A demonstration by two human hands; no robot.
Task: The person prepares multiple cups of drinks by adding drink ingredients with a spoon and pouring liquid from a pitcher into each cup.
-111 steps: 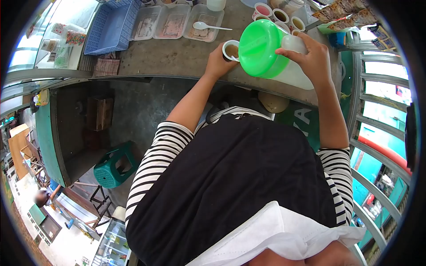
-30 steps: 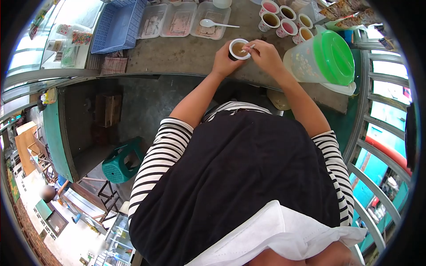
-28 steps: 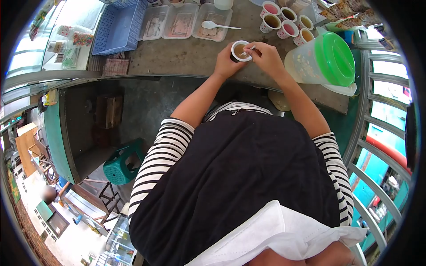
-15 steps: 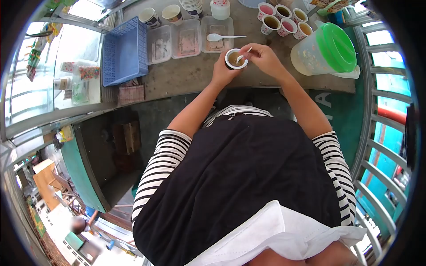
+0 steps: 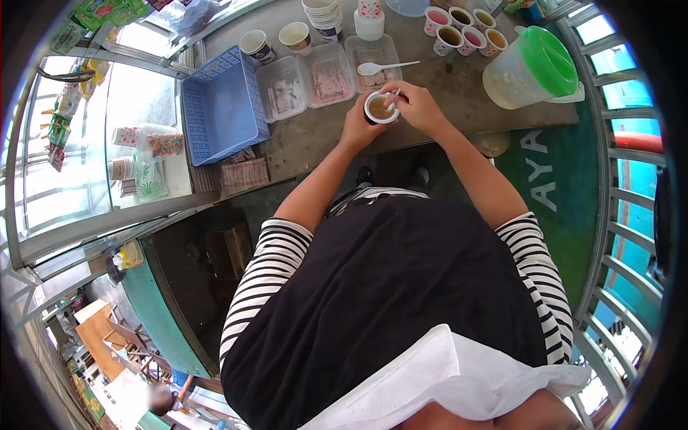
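Note:
My left hand (image 5: 357,129) is wrapped round a paper cup (image 5: 379,109) with a white rim and a light brown liquid inside. My right hand (image 5: 418,107) pinches a small white spoon (image 5: 392,102), whose lower end dips into that cup. Just beyond the hands, another white spoon (image 5: 370,69) lies across a clear plastic container (image 5: 373,47). Two more such containers, one with a pinkish powder (image 5: 331,84) and one with a whitish powder (image 5: 288,93), stand beside it to the left.
At the left stands a blue basket (image 5: 226,107) beside a folded checked cloth (image 5: 244,175). Paper cups (image 5: 294,36) and a white jar (image 5: 369,26) line the back. Several filled cups (image 5: 448,39) stand right of centre, near a green-lidded pitcher (image 5: 509,72).
My view has shifted, so the table's things appear further right and mostly lower. The spoon has tilted more upright in the cup; both hands keep their holds.

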